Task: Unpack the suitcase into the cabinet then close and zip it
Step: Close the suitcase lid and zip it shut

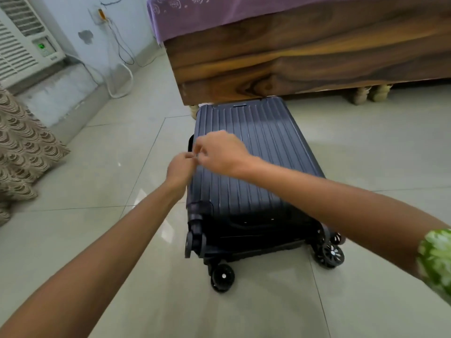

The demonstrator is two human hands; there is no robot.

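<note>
A dark blue ribbed hard-shell suitcase (258, 147) lies flat and closed on the tiled floor, wheels toward me, its far end touching the bed. Both my hands meet at its upper left edge. My left hand (179, 169) has its fingers curled at that edge, and my right hand (219, 152) pinches something small there, apparently the zipper pulls. The pulls themselves are hidden by my fingers. No cabinet is in view.
A wooden bed (305, 57) with a purple cover stands behind the suitcase. A window air conditioner (24, 42) and loose cables (122, 69) are at the left wall. A patterned curtain (22, 154) hangs at the far left. Pale floor tiles (97, 191) surround the suitcase.
</note>
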